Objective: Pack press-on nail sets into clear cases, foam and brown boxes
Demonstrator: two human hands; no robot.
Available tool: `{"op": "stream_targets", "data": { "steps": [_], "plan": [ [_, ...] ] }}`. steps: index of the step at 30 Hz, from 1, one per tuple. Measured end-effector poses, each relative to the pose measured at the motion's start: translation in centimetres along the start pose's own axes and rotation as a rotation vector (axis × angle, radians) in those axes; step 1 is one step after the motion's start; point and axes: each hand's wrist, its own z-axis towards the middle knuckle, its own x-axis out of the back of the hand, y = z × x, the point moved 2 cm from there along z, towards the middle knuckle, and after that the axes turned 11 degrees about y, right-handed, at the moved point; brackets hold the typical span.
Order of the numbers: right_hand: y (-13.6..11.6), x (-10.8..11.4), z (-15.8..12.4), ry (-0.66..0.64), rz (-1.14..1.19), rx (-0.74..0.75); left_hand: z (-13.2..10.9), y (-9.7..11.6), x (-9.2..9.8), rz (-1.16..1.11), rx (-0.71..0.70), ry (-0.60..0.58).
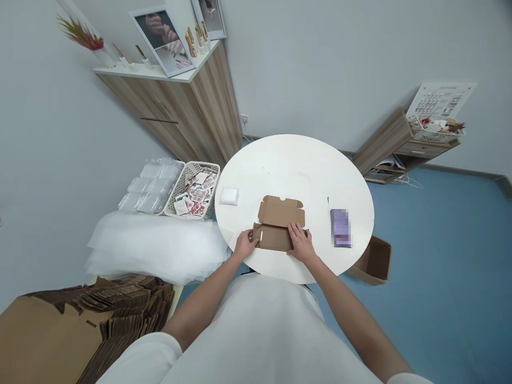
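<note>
A brown cardboard mailer box (pixel 276 237) lies on the white round table (pixel 296 165), close to its front edge. Its lid (pixel 280 209) is folded back, with the tuck flaps pointing away from me. My left hand (pixel 246 245) grips the box's left end, the thumb near a small white strip. Across the right end lies my right hand (pixel 301 241), fingers bent over the wall and thumb at the front edge. Left of the box sits a small white square packet (pixel 229 196); to the right lies a purple pixelated item (pixel 341 228).
At left stand a basket (pixel 192 192) of printed cards, clear plastic cases (pixel 150 184), translucent sheets (pixel 160 245) and stacked flat cardboard (pixel 124 309). An open carton (pixel 372 260) is on the floor at right. Wooden cabinets (pixel 208 101) line the wall.
</note>
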Motion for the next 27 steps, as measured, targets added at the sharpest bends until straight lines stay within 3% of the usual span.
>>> {"op": "stream_targets", "data": {
  "steps": [5,12,27],
  "plan": [
    [-0.2,0.0,0.0,0.013,0.011,-0.021,-0.2,0.5,-0.2,-0.101,0.054,0.065],
    [-0.4,-0.2,-0.1,0.015,0.004,-0.023,-0.8,1.3,-0.6,-0.215,0.048,-0.028],
    [-0.6,-0.5,0.0,0.002,-0.016,-0.005,-1.5,2.5,-0.9,-0.182,0.066,-0.021]
  ]
}}
